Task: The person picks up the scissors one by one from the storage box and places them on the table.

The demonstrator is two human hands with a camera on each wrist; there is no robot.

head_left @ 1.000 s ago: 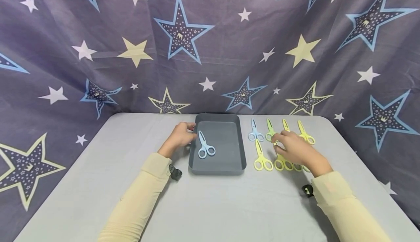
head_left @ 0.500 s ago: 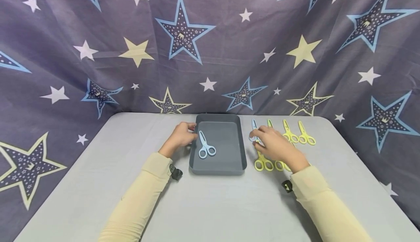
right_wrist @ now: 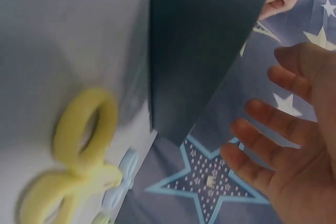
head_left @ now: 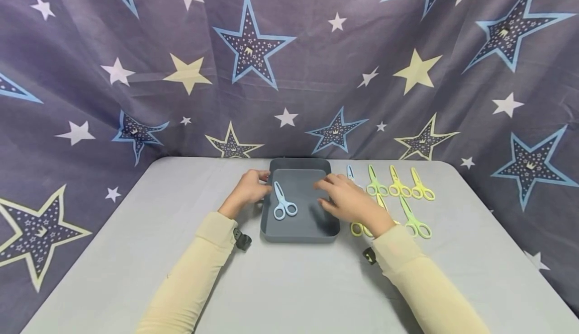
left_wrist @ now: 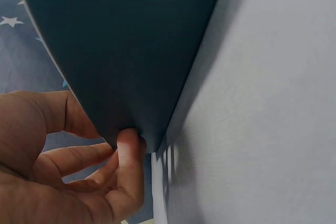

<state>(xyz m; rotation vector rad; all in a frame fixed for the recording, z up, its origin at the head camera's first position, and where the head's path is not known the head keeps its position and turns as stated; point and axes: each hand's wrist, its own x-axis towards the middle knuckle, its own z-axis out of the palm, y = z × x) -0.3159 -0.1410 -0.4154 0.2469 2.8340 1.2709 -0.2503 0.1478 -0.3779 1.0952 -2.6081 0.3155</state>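
Note:
A grey tray [head_left: 298,236] stands at the back middle of the table, with light blue scissors [head_left: 284,206] lying in its left part. My left hand [head_left: 250,188] is at the tray's left side; in the left wrist view its thumb and fingers [left_wrist: 129,156] pinch the tray wall at a corner. Over the tray's right part hovers my right hand [head_left: 346,200], fingers loosely bent and nothing between them. Right of the tray lie green scissors [head_left: 412,221], yellow scissors [head_left: 399,185] and several more in two rows. My right hand and forearm partly cover blue scissors [head_left: 350,173] and some yellow ones.
A pale grey cloth [head_left: 289,288] covers the table. Behind it hangs a dark curtain [head_left: 289,72] with stars, right at the table's far edge. Near the right wrist camera, yellow scissors [right_wrist: 86,167] lie close beside the tray's outer wall.
My right hand has moved left from above the rows of scissors to above the tray, uncovering green and yellow scissors. My left hand has stayed at the tray.

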